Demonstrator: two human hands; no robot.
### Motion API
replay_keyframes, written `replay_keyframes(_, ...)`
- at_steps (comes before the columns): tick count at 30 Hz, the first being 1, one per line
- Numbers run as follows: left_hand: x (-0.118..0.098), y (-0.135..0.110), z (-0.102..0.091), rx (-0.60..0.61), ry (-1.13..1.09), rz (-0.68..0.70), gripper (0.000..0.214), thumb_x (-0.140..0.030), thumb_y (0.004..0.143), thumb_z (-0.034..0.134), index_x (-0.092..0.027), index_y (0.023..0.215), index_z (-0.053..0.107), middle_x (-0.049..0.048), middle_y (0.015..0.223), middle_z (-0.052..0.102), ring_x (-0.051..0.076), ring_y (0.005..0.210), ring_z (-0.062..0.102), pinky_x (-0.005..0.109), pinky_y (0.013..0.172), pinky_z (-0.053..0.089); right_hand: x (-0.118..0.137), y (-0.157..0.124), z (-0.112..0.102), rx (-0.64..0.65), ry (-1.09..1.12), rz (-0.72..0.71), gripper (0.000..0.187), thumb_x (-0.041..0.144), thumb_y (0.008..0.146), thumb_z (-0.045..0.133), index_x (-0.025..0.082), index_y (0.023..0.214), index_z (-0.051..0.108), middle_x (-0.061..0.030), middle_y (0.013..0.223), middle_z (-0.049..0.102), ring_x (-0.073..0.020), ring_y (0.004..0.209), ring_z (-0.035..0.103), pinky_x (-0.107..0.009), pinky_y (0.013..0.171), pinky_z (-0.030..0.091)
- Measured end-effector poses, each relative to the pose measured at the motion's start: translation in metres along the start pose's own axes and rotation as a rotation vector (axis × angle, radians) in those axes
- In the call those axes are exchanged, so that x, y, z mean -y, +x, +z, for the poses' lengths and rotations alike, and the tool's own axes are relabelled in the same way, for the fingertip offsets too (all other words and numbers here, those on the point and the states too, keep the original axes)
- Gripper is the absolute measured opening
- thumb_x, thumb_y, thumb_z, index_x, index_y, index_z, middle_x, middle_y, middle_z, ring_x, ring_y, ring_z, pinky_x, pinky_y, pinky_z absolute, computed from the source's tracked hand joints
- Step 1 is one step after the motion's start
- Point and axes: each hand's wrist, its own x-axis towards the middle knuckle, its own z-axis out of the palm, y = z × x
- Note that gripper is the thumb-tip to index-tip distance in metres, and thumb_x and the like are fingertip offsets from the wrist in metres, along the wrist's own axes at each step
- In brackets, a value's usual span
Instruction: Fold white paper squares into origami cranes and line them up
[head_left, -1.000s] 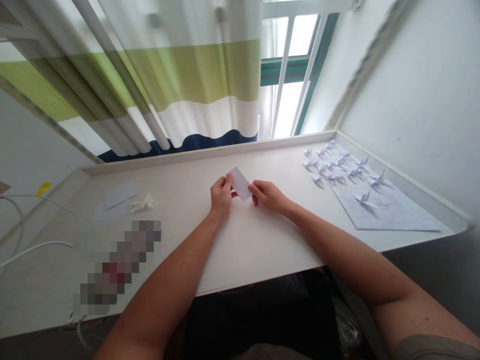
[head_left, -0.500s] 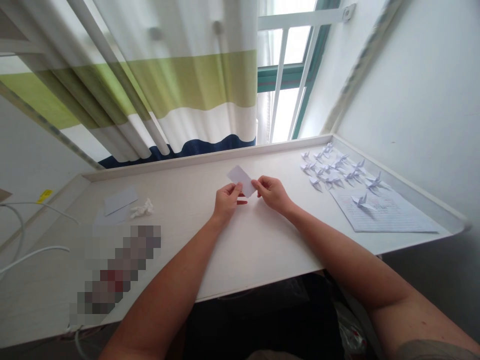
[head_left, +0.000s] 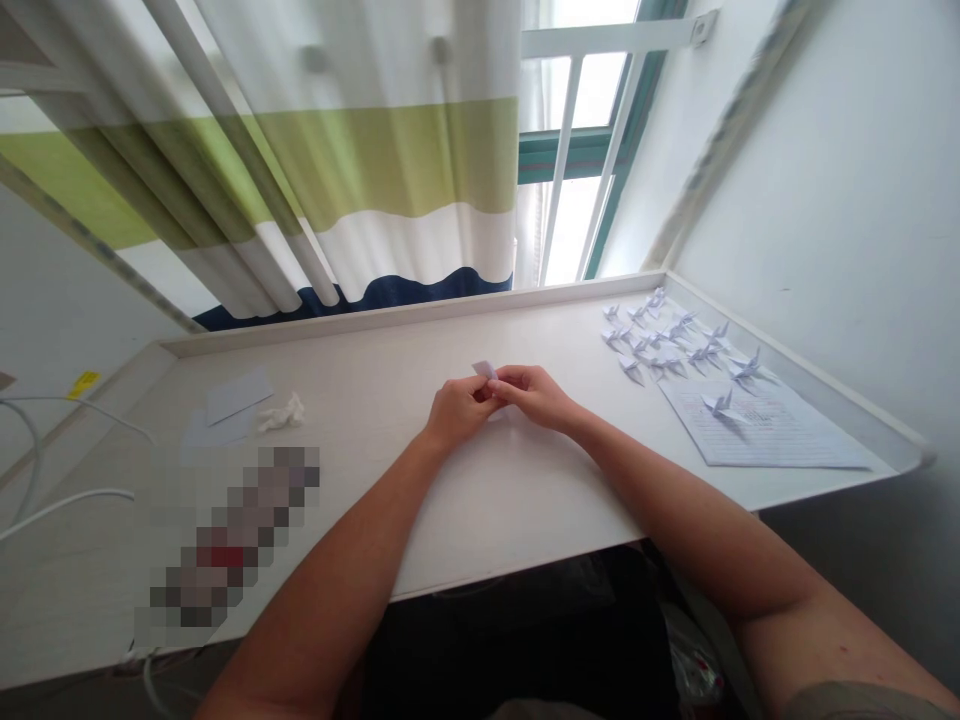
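Paper slip (head_left: 484, 369) sits pinched between left hand (head_left: 456, 412) and right hand (head_left: 536, 392), each clenching it in a fingertip grip just above the bench (head_left: 480, 500); folded cranes (head_left: 675, 340) lie right of the grip.

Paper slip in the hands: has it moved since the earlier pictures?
Yes. The paper slip sits lower, farther from the desk's back rim, mostly hidden between left hand and right hand.

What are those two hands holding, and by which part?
A small white piece of paper, pinched between the fingertips of left hand and right hand; only its upper corner shows above them.
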Motion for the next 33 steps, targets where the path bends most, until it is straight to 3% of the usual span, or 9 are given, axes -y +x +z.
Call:
replay_keyframes(3,-0.002,0.000,-0.005,0.116,-0.091,0.061,0.066,-0.069,0.071,0.084,-0.020,0.054,0.043,-0.0055,0.053,0.043,0.010,0.055,0.034,0.027,0.054,0.029,0.003,-0.002,-0.005,0.008,0.009,0.056,0.049,0.063,0.092,0.068,0.016,0.079,0.075,-0.0007,0.070,0.066,-0.0141,0.068,0.056,-0.028,0.065,0.041)
replay_keyframes(7,-0.005,0.000,-0.009,0.142,-0.241,0.065,0.072,-0.076,0.072,0.081,-0.020,0.054,0.039,-0.0065,0.054,0.035,0.009,0.055,0.027,0.027,0.053,0.025,0.007,-0.002,-0.010,-0.030,0.040,0.025,0.054,0.067,0.090,0.069,0.016,0.070,0.069,0.0022,0.065,0.056,-0.0121,0.065,0.046,-0.028,0.063,0.036)
replay_keyframes(10,-0.004,0.000,-0.009,0.059,-0.249,0.063,0.069,-0.075,0.080,0.075,-0.020,0.055,0.042,-0.0056,0.056,0.034,0.010,0.056,0.029,0.027,0.054,0.026,0.006,0.000,-0.010,-0.066,0.087,0.052,0.049,0.065,0.085,0.074,0.017,0.078,0.073,0.0011,0.069,0.060,-0.0131,0.067,0.049,-0.028,0.063,0.038)
replay_keyframes(16,0.005,0.006,-0.011,-0.157,-0.363,-0.025,0.063,-0.072,0.084,0.074,-0.021,0.058,0.047,-0.0039,0.054,0.045,0.011,0.054,0.044,0.025,0.053,0.040,-0.002,0.007,-0.012,-0.422,0.192,0.064,0.050,0.067,0.073,0.080,0.019,0.082,0.068,-0.0010,0.074,0.067,-0.0157,0.068,0.057,-0.029,0.062,0.046)
replay_keyframes(20,0.009,0.010,-0.010,-0.093,-0.615,-0.161,0.057,-0.069,0.070,0.088,-0.020,0.082,0.063,-0.0021,0.069,0.066,0.014,0.062,0.062,0.026,0.057,0.056,-0.005,0.010,-0.011,-0.381,0.227,0.066,0.060,0.076,0.070,0.080,0.020,0.086,0.064,0.0003,0.071,0.067,-0.0140,0.062,0.056,-0.027,0.055,0.045)
replay_keyframes(23,0.007,0.010,-0.008,-0.039,-0.687,-0.213,0.067,-0.061,0.062,0.096,-0.017,0.106,0.071,0.0031,0.084,0.077,0.018,0.072,0.071,0.031,0.062,0.063,-0.004,0.009,-0.010,-0.321,0.246,0.075,0.063,0.078,0.069,0.081,0.020,0.087,0.065,0.0000,0.070,0.068,-0.0137,0.059,0.058,-0.027,0.052,0.049)
replay_keyframes(27,0.005,0.009,-0.007,-0.069,-0.704,-0.230,0.063,-0.056,0.062,0.097,-0.013,0.104,0.075,0.0065,0.088,0.080,0.020,0.075,0.074,0.033,0.063,0.065,0.000,0.005,-0.011,-0.167,0.299,0.111,0.059,0.068,0.069,0.089,0.017,0.096,0.072,-0.0069,0.089,0.076,-0.0222,0.079,0.072,-0.038,0.065,0.066)
replay_keyframes(30,0.004,0.009,-0.011,-0.052,-0.713,-0.250,0.060,-0.051,0.063,0.096,-0.013,0.105,0.076,0.0067,0.085,0.079,0.022,0.073,0.076,0.036,0.064,0.066,0.002,0.003,-0.013,-0.117,0.324,0.115,0.054,0.057,0.072,0.091,0.017,0.104,0.076,-0.0092,0.099,0.078,-0.0249,0.087,0.074,-0.041,0.070,0.069)
replay_keyframes(33,0.002,0.008,-0.017,-0.012,-0.724,-0.251,0.049,-0.043,0.070,0.090,-0.014,0.107,0.076,0.0063,0.084,0.078,0.024,0.070,0.078,0.038,0.065,0.066,0.004,0.003,-0.017,-0.131,0.385,0.122,0.036,0.044,0.080,0.086,0.020,0.104,0.075,-0.0061,0.093,0.077,-0.0227,0.081,0.075,-0.044,0.074,0.069)
